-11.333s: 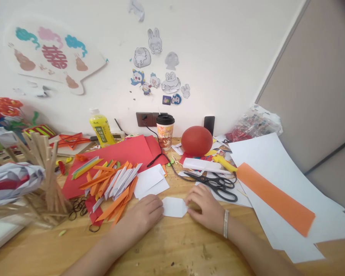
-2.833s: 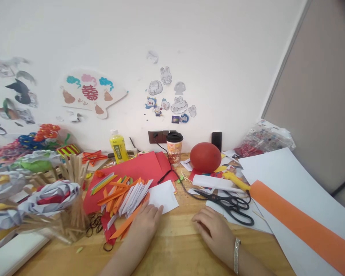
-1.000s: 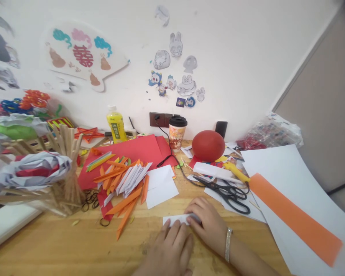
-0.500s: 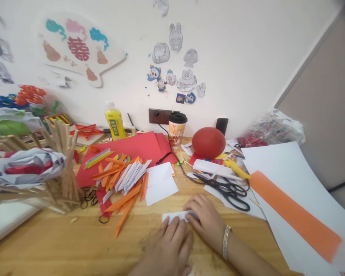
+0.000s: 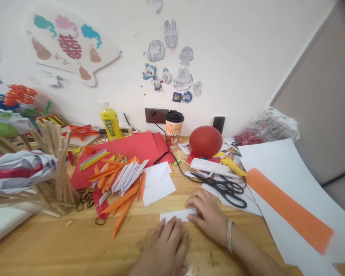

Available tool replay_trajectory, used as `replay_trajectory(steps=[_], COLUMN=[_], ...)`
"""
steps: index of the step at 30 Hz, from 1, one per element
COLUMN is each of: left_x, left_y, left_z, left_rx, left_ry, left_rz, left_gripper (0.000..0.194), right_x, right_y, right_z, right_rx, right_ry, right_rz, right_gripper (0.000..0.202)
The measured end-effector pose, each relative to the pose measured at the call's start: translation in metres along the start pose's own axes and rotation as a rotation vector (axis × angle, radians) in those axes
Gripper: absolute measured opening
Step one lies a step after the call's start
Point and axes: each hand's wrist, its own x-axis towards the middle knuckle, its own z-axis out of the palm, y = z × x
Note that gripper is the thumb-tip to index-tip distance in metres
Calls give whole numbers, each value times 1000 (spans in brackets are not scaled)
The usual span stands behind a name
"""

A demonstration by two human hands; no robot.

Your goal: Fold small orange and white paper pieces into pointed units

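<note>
A narrow white strip of paper lies flat on the wooden table in front of me. My left hand rests palm down over its near left side, fingers stretched out with their tips on the paper. At the strip's right end is my right hand, fingers apart, its thumb touching the edge. Beyond the strip are square sheets of white paper. To their left sits a pile of folded orange and white paper pieces.
Black scissors lie beyond my right hand, near a red balloon. A lidded paper cup and a yellow bottle stand by the wall. An orange strip rests on large white paper at right.
My right hand has slid right, off the top of the strip to its right end, uncovering more of the paper. The left hand keeps its place. The view has shifted slightly.
</note>
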Motion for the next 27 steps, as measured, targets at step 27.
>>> replay_trajectory(steps=[27], left_x=[7], left_y=[-30], left_z=[-46], left_rx=[58], left_ry=[358], left_rz=[-127], left_gripper=[22], right_x=[0], right_y=[-6], right_z=[-1], right_rx=[106], right_ry=[9], right_rz=[19], right_gripper=[21])
